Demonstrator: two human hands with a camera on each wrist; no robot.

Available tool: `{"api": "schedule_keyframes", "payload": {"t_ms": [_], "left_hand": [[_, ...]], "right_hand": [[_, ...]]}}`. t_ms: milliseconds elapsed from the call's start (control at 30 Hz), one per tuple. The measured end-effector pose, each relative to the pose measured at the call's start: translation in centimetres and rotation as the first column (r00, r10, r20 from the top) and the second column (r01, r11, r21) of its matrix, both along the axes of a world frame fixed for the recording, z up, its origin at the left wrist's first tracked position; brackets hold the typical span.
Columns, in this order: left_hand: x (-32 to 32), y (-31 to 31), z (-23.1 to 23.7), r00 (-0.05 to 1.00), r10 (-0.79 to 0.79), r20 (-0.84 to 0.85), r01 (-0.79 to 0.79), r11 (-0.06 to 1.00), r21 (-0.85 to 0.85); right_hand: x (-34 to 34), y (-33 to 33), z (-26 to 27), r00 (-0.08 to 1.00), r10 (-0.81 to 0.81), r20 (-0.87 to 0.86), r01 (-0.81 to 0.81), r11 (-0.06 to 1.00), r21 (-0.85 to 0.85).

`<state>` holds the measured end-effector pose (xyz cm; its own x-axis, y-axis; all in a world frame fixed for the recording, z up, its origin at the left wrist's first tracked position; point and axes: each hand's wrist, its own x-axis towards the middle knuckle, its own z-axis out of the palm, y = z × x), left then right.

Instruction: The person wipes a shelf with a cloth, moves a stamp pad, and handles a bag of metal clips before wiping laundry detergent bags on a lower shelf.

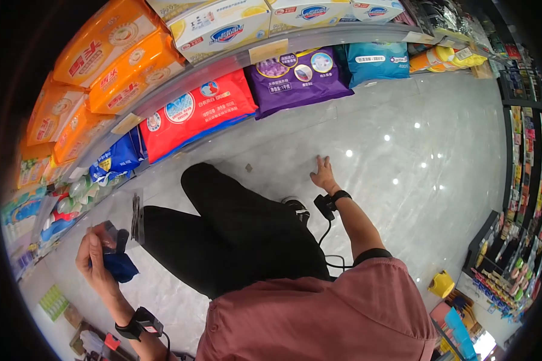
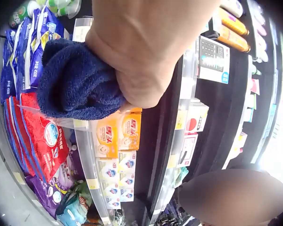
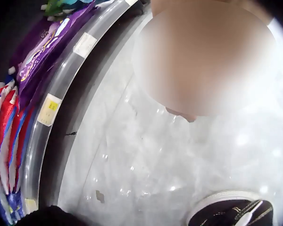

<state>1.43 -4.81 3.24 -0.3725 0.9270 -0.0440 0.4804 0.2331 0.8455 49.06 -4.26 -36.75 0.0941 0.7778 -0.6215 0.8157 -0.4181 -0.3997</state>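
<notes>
In the head view the left hand (image 1: pixel 96 265) grips a dark blue cloth (image 1: pixel 120 267) together with a clear plastic piece (image 1: pixel 105 234) that has dark parts. The left wrist view shows this hand (image 2: pixel 137 56) with the bunched, fuzzy cloth (image 2: pixel 78 87) in front of the shelves. The right hand (image 1: pixel 325 178) holds nothing; its fingers are spread and point at the grey floor (image 1: pixel 367 138). Whether they touch the floor I cannot tell. In the right wrist view a blurred patch hides most of that hand, with only fingertips (image 3: pixel 181 114) showing below it.
A shelf edge (image 1: pixel 271 51) curves along the top and left, with orange packs (image 1: pixel 105 48), white soap boxes (image 1: pixel 220 30), a red bag (image 1: pixel 199 111) and a purple bag (image 1: pixel 301 81). Bent legs in black trousers (image 1: pixel 223 234) lie between the hands. Racks (image 1: pixel 524 162) stand at right.
</notes>
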Motion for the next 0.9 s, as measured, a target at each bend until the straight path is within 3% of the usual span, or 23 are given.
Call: {"api": "schedule_keyframes", "payload": {"t_ms": [67, 133, 200, 233, 333, 400, 467, 533, 567, 633, 667, 733, 767, 800, 867, 900], "left_hand": [[-0.5, 0.2, 0.3, 1.000, 0.026, 0.001, -0.026, 1.000, -0.004], [-1.2, 0.4, 0.2, 0.999, -0.033, -0.035, 0.035, 0.998, 0.050], [-2.2, 1.0, -0.5, 0.995, -0.066, -0.077, 0.071, 0.995, 0.072], [-2.3, 1.4, -0.9, 0.990, -0.117, -0.077, 0.122, 0.991, 0.062], [-1.7, 2.7, -2.9, 0.970, -0.214, -0.118, 0.219, 0.975, 0.028], [-1.7, 2.8, -5.7, 0.942, -0.285, -0.177, 0.291, 0.957, 0.012], [-1.0, 3.4, -8.2, 0.935, -0.336, -0.112, 0.332, 0.942, -0.048], [0.3, 3.2, -10.4, 0.928, -0.373, 0.000, 0.373, 0.928, 0.005], [0.7, 3.3, -10.9, 0.932, -0.362, -0.004, 0.362, 0.932, 0.005], [1.3, 3.0, -11.7, 0.931, -0.357, 0.082, 0.363, 0.929, -0.076], [1.5, 3.0, -12.1, 0.939, -0.323, 0.114, 0.335, 0.936, -0.111], [2.5, 3.4, -11.9, 0.933, -0.293, 0.210, 0.324, 0.936, -0.134], [2.6, 3.6, -11.6, 0.927, -0.292, 0.235, 0.334, 0.928, -0.165], [2.4, 3.7, -11.7, 0.911, -0.284, 0.299, 0.344, 0.923, -0.172], [2.2, 3.7, -11.6, 0.873, -0.252, 0.419, 0.348, 0.921, -0.172], [2.0, 3.7, -12.1, 0.880, -0.258, 0.399, 0.338, 0.930, -0.146]], "right_hand": [[-1.5, 0.1, -0.3, 0.978, 0.080, 0.193, -0.063, 0.994, -0.093], [-1.8, -0.4, -0.5, 0.980, 0.069, 0.189, -0.054, 0.995, -0.084], [-1.8, -0.7, -0.4, 0.959, 0.115, 0.260, -0.110, 0.993, -0.030], [-2.1, -0.7, 0.8, 0.936, 0.107, 0.336, -0.150, 0.983, 0.105], [0.6, 2.6, 0.1, 0.949, 0.181, 0.257, -0.219, 0.968, 0.125], [1.6, 5.6, 1.0, 0.973, -0.058, 0.224, -0.072, 0.845, 0.530], [4.4, 9.3, -0.9, 0.972, -0.197, 0.128, 0.044, 0.689, 0.723], [6.1, 12.4, -1.8, 0.942, -0.318, 0.110, 0.113, 0.606, 0.787], [7.6, 13.2, -2.8, 0.946, -0.307, 0.106, 0.109, 0.606, 0.788], [10.8, 15.0, -5.5, 0.948, -0.091, 0.305, -0.178, 0.642, 0.746], [11.6, 15.8, -5.0, 0.977, 0.007, 0.213, -0.151, 0.728, 0.668], [12.0, 16.2, -6.1, 0.949, -0.019, 0.315, -0.243, 0.595, 0.766], [13.2, 16.8, -7.5, 0.941, 0.019, 0.337, -0.267, 0.652, 0.710], [12.0, 16.9, -5.2, 0.911, 0.121, 0.394, -0.362, 0.691, 0.626], [12.4, 17.5, -6.4, 0.856, 0.013, 0.517, -0.352, 0.747, 0.564], [13.5, 17.8, -7.7, 0.870, -0.010, 0.492, -0.295, 0.790, 0.538]]}}
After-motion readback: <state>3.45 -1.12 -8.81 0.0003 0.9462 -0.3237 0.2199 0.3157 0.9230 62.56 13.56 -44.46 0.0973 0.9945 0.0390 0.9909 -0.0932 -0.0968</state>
